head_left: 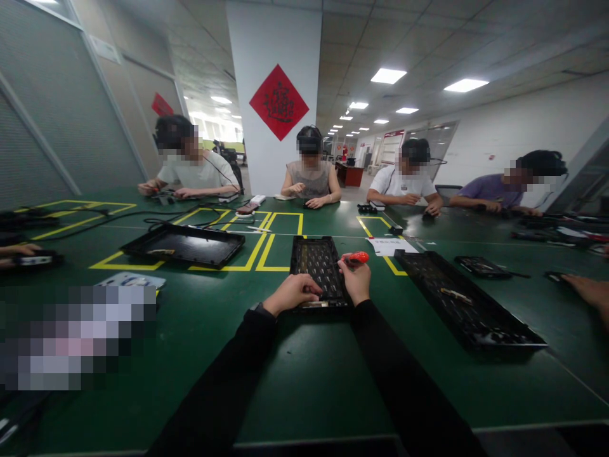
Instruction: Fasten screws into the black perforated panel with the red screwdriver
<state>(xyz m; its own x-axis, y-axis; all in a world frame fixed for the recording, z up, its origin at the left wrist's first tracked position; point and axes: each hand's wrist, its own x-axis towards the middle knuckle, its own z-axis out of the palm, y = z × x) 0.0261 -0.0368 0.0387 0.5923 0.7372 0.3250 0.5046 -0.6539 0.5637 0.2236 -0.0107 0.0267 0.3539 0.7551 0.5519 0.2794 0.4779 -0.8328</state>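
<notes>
In front of me on the green table lies a shallow black plastic case [320,257] with rows of small pale marks inside. My left hand [295,293] rests over its near left corner, fingers bent together at a thin light-coloured strip [318,304] along the near edge. What those fingertips pinch, if anything, is hidden. At the case's right side, my right hand [356,279] is closed around a red-handled screwdriver [356,258]; its shaft is hard to make out.
A long black case [469,304] lies to the right, a wide black tray [185,244] to the left. Near them are a small black device [483,266], a paper sheet [392,246] and cables [102,221]. Several people sit around the table; other hands show at both sides.
</notes>
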